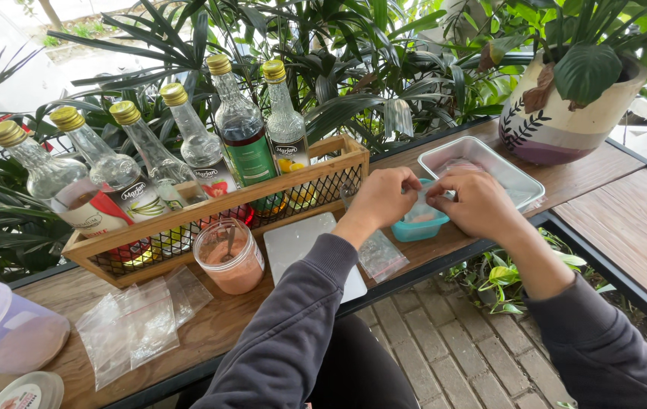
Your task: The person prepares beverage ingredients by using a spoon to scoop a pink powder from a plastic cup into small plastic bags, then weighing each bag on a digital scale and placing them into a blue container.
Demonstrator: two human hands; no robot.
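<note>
Small clear plastic bag (423,198) is pinched at its mouth by left hand (382,198) and right hand (476,203) (thin, limp, likely slippery), over teal cup (419,225).

On your counter (611,170), the bottles (187,144) stand in the crate (210,220) at the back left. The cup (231,257) sits before it. The tray (482,163) lies right, the plant pot (565,121) behind it.

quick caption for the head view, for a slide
Left hand and right hand pinch a small clear bag over a teal cup, beside a metal tray and a crate of bottles.
</note>
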